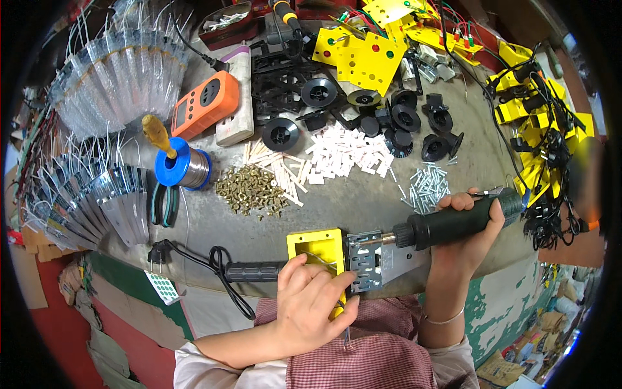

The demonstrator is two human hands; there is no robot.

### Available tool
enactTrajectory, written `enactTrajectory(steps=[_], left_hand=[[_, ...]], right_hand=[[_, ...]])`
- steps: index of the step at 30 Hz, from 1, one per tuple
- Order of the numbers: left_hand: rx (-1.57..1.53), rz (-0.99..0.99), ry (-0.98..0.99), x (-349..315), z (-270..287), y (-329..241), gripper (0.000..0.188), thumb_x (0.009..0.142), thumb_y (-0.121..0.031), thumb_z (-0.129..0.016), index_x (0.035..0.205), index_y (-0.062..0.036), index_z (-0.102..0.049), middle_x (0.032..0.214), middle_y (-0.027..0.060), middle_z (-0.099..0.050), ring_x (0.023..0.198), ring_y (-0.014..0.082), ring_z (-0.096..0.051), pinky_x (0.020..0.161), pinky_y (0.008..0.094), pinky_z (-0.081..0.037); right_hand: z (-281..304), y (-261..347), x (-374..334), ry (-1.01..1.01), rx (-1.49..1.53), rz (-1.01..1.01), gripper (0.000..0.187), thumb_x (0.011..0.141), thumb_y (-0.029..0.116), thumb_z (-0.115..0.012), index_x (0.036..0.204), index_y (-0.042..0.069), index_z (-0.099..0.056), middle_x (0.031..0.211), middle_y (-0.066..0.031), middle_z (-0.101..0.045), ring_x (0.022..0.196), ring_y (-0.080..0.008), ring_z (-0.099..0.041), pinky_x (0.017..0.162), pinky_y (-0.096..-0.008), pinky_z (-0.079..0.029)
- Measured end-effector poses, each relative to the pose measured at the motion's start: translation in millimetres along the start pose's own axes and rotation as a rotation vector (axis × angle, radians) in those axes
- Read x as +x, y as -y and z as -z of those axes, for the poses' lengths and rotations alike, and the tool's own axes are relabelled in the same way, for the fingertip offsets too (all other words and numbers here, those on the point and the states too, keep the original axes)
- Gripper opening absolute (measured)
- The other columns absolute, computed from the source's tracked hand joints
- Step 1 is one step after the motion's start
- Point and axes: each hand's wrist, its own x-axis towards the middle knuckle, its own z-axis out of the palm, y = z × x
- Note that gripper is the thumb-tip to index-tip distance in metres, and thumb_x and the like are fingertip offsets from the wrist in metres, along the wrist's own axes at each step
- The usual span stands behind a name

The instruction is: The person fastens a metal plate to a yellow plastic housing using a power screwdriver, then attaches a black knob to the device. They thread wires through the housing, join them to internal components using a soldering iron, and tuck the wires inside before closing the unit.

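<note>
- Grey desk (253,236) carries all the parts; small ones lie heaped in its middle, I think so that both hands can reach them. Its curved near edge passes just before my apron (363,363), and a bare strip lies between the heaps and my work.
- Black tool (453,223) is in my right hand (465,251), with the fingers closed around its thick body, probably for steady guiding. Its metal shaft points left, over the upper part of the slotted metal plate (366,266); whether the tip touches, I cannot tell.
- Yellow housing (324,248) is at the near edge, beside the slotted plate, open side up. My left hand (314,301) bends its fingers over the lower part and grips there, I suppose to hold it firm against the tool.
- Black ribbed handle (256,271) lies left of the housing, close to the edge. The cable (212,260) loops past this edge, so my sleeve could perhaps catch it.
- White pieces (343,152) and brass-coloured nuts (253,191) make neighbouring heaps, probably sorted by kind.
- Silver screws (427,188) lie near my right fingers; above the tool, the room is narrow.
</note>
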Motion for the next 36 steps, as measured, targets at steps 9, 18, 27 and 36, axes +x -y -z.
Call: enactTrajectory(steps=[9, 18, 27, 36], left_hand=[[-0.008, -0.021, -0.007, -1.2, 0.1, 2.2, 0.039, 0.065, -0.021, -0.076, 0.100, -0.0066, -0.069, 0.075, 0.0030, -0.058, 0.081, 0.0223, -0.056, 0.100, 0.0444, -0.036], [-0.015, -0.049, -0.031, -1.8, -2.9, 5.0, 0.036, 0.063, -0.021, -0.074, 0.095, -0.0063, -0.071, 0.073, 0.0026, -0.058, 0.079, 0.0210, -0.056, 0.099, 0.0429, -0.036], [-0.014, -0.057, -0.002, -0.9, -1.5, 4.7, 0.037, 0.062, -0.019, -0.074, 0.096, -0.0050, -0.070, 0.074, 0.0034, -0.059, 0.079, 0.0215, -0.056, 0.098, 0.0414, -0.037], [0.005, -0.097, 0.038, 0.1, 5.0, 6.4, 0.045, 0.065, -0.024, -0.076, 0.103, -0.0027, -0.067, 0.080, 0.0069, -0.060, 0.087, 0.0258, -0.057, 0.097, 0.0462, -0.039]], right_hand=[[-2.2, 0.1, -3.2, -0.004, -0.113, 0.007, 0.033, 0.095, 0.039, -0.052, 0.102, 0.007, -0.048, 0.080, -0.0029, -0.051, 0.079, -0.0171, -0.056, 0.086, -0.0383, -0.048], [-1.1, 0.3, 5.4, -0.031, -0.031, -0.124, 0.033, 0.093, 0.041, -0.055, 0.097, 0.008, -0.049, 0.080, -0.0036, -0.054, 0.080, -0.0182, -0.057, 0.094, -0.0407, -0.046], [-2.2, 1.3, 6.4, 0.000, -0.078, -0.168, 0.034, 0.091, 0.041, -0.059, 0.096, 0.008, -0.052, 0.082, -0.0043, -0.058, 0.086, -0.0207, -0.058, 0.098, -0.0415, -0.045], [-23.1, 10.0, 1.9, 0.036, -0.108, -0.137, 0.040, 0.092, 0.040, -0.058, 0.109, 0.005, -0.051, 0.080, -0.0052, -0.054, 0.081, -0.0193, -0.056, 0.089, -0.0379, -0.048]])
